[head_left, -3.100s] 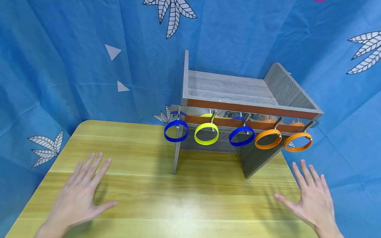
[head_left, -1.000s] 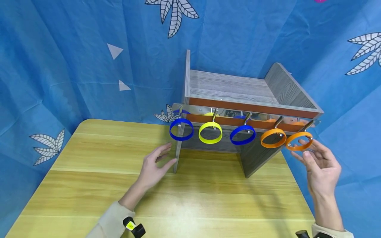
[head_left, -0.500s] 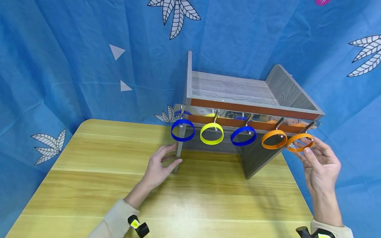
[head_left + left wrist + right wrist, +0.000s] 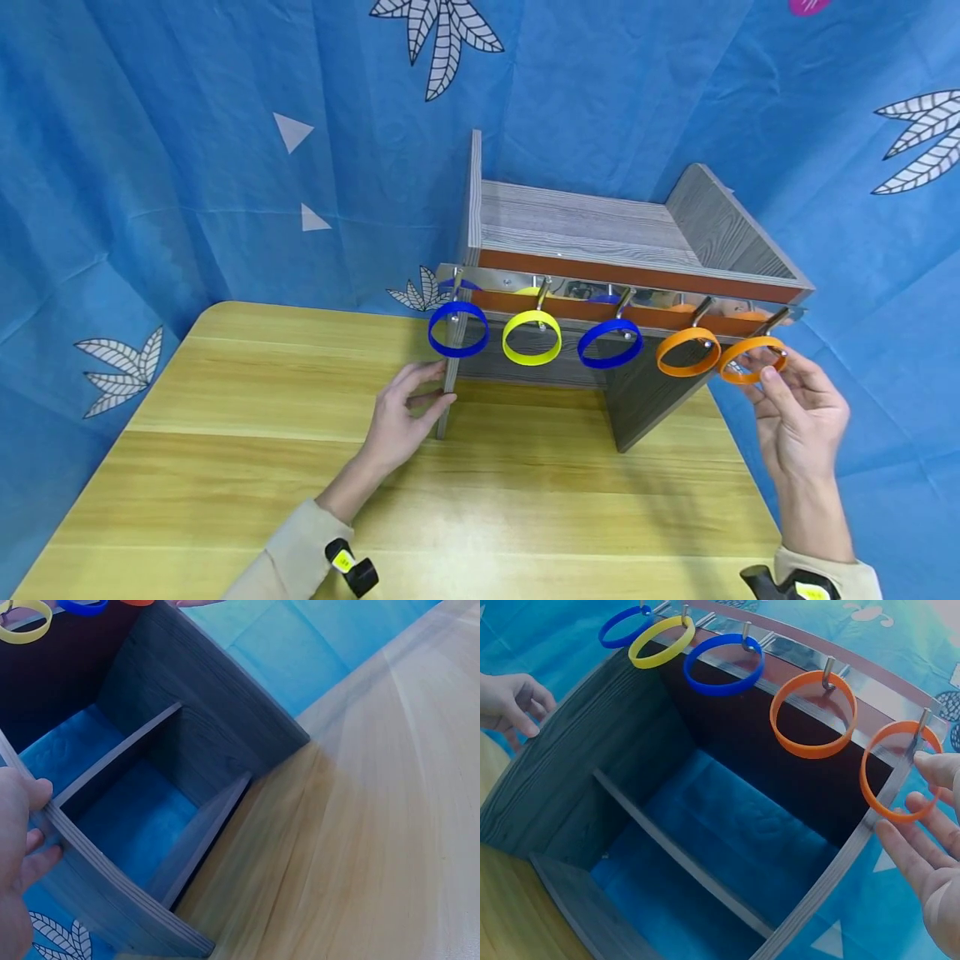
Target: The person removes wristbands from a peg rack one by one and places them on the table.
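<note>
Several silicone wristbands hang from metal hooks on the front rail of a grey wood-grain shelf [image 4: 585, 221]. From left to right they are a blue band [image 4: 432, 329], a yellow band [image 4: 531, 362], a second blue band [image 4: 609, 363], an orange band [image 4: 686, 372] and the rightmost orange band [image 4: 738, 378]. My right hand [image 4: 802, 425] pinches that rightmost band at its lower right, thumb in front and fingers behind; it still hangs on its hook [image 4: 922, 727]. My left hand [image 4: 401, 421] grips the front edge of the shelf's left side panel [image 4: 135, 881], thumb on the inner side.
The shelf stands toward the back right of a wooden table [image 4: 247, 483]. A blue curtain [image 4: 187, 125] with leaf prints hangs behind and at both sides. Inside the shelf, a divider board [image 4: 682, 855] crosses between the side panels.
Both hands have moved from spread above the table to the shelf: the left onto the left panel, the right up to the rightmost orange wristband. Lately the right thumb has closed on that band.
</note>
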The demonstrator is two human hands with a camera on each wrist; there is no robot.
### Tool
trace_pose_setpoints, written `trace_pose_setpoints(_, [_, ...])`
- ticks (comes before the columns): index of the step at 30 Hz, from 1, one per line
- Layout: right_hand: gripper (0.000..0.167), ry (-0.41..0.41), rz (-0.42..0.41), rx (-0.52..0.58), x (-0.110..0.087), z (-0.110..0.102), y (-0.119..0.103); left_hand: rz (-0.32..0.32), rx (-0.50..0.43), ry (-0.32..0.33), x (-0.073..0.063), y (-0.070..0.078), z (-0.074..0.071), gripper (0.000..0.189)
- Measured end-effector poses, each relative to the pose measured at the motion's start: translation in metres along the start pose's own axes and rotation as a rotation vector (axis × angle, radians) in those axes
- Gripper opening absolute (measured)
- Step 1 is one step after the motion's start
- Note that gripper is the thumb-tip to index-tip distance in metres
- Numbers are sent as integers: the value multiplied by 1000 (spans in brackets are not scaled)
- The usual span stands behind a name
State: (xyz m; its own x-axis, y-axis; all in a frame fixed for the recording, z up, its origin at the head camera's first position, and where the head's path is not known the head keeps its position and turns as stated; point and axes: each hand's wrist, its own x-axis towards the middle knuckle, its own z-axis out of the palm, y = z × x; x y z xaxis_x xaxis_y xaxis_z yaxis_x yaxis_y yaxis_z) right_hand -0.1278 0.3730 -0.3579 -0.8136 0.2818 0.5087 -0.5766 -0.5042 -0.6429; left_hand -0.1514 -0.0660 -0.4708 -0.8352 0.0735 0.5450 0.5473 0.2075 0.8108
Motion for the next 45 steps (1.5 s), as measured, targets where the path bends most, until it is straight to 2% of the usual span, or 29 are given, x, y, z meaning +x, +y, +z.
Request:
trace_pose_setpoints(9, [30, -56, -16, 68, 3, -2, 0, -17, -5, 13, 1, 0, 0, 42])
trace_pose_setpoints(15, [30, -33, 8, 43, 2, -1, -3, -24, -6, 20, 2, 3, -1, 43])
trace_pose_setpoints(23, [30, -121, 6, 44, 0, -5, -8, -45, -2, 25, 3, 3, -1, 40])
trace_pose_setpoints(30, [30, -131, 14, 50, 0, -6, -8, -29, 3, 24, 3, 1, -2, 40])
trace_pose_setpoints(38, [29, -128, 15, 44, -1, -5, -8, -49, -14, 3, 2, 2, -2, 39])
trace_pose_setpoints(45, [30, -144, 14, 89, 0, -5, -10, -30, -9, 3, 2, 3, -2, 39])
